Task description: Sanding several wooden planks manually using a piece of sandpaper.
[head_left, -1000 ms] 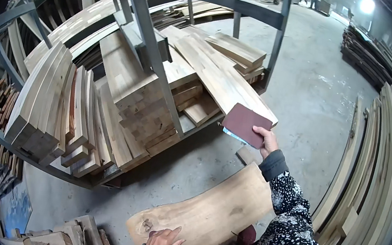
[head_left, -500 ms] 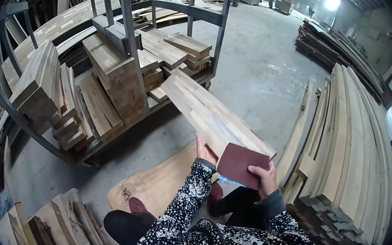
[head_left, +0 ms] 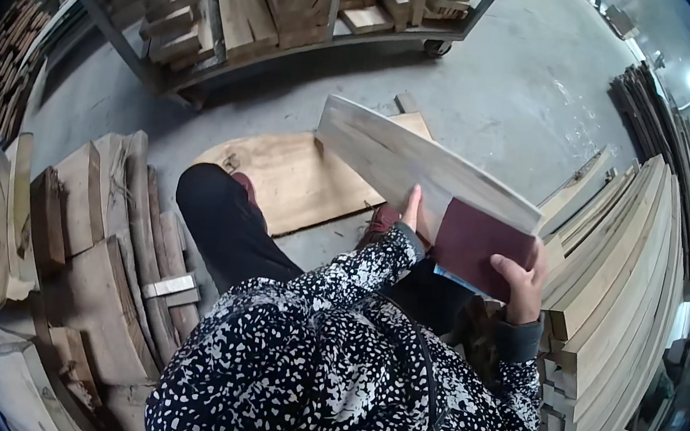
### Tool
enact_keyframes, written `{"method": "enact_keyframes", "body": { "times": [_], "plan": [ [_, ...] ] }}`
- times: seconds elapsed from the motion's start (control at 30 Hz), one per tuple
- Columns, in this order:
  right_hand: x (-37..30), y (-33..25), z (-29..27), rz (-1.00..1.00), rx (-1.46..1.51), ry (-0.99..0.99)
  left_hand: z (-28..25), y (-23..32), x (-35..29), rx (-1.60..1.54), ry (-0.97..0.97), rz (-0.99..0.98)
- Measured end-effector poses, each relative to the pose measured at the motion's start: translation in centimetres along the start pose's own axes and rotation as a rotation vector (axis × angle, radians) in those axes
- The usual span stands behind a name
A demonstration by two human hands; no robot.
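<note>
A long, pale wooden board (head_left: 429, 161) is held up in front of me, tilted, its far end over the floor. My left hand (head_left: 416, 216) grips its near lower edge, thumb upright against the face and the other fingers mostly hidden. My right hand (head_left: 525, 281) is closed on a flat maroon square (head_left: 479, 247), its thumb pressed on the front; whether it is a sandpaper sheet or a cover, I cannot tell. A strip of blue shows under its lower edge. The maroon square overlaps the board's right end, and the fingers behind are partly hidden.
A wheeled metal cart (head_left: 314, 44) with wood blocks stands ahead. A flat wooden panel (head_left: 306, 181) lies on the floor by my shoes. Rough planks (head_left: 107, 290) are stacked at my left, and a long lumber stack (head_left: 613, 274) stands close at my right.
My view has tipped downward and the cart sits higher in it. The board has turned more on edge and come off the cart's side. Both hands keep their holds.
</note>
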State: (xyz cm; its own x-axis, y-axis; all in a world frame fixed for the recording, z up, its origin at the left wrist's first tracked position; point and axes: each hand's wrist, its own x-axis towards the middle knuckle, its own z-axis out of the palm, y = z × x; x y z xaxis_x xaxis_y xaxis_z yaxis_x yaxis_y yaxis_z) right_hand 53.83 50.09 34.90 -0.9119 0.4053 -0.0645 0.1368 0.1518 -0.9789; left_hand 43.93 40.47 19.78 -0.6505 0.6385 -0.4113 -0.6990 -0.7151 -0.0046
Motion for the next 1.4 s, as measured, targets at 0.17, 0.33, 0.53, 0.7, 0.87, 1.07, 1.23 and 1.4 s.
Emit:
{"method": "enact_keyframes", "body": {
  "times": [0.17, 0.33, 0.53, 0.7, 0.87, 1.07, 1.23, 1.4],
  "plan": [
    [0.7, -4.6, -0.7, -0.177, -0.233, -0.109, 1.9, -0.3, -1.4, -0.025, -0.113, -0.139],
    [0.9, -8.3, 0.6, -0.317, -0.415, -0.142, 4.2, -0.9, -2.0, -0.078, -0.296, -0.113],
    [3.5, -8.8, 5.4, -0.787, -0.614, -0.122, 1.5, 2.8, -0.5, 0.242, -0.403, -0.401],
    [7.2, -9.7, 7.4, -0.901, -0.681, -0.294, 3.8, 11.3, -5.7, 0.972, -0.209, 0.595],
    [5.3, -12.5, 16.8, -0.885, -0.219, -0.568, 7.8, 16.9, -11.2, 0.844, -0.230, 0.761],
    [5.0, -13.0, 20.9, -0.360, 0.729, -0.665, 5.5, 23.3, -15.5, 0.545, -0.145, 0.764],
    [11.6, -5.6, 20.1, -0.493, 0.589, -0.320, 0.4, 33.6, -18.9, 0.801, -0.154, 0.952],
    [14.5, 9.5, 28.6, -0.604, -0.042, -0.380, -5.5, 40.3, -22.7, 0.842, 0.284, 0.905]
  ]
}}
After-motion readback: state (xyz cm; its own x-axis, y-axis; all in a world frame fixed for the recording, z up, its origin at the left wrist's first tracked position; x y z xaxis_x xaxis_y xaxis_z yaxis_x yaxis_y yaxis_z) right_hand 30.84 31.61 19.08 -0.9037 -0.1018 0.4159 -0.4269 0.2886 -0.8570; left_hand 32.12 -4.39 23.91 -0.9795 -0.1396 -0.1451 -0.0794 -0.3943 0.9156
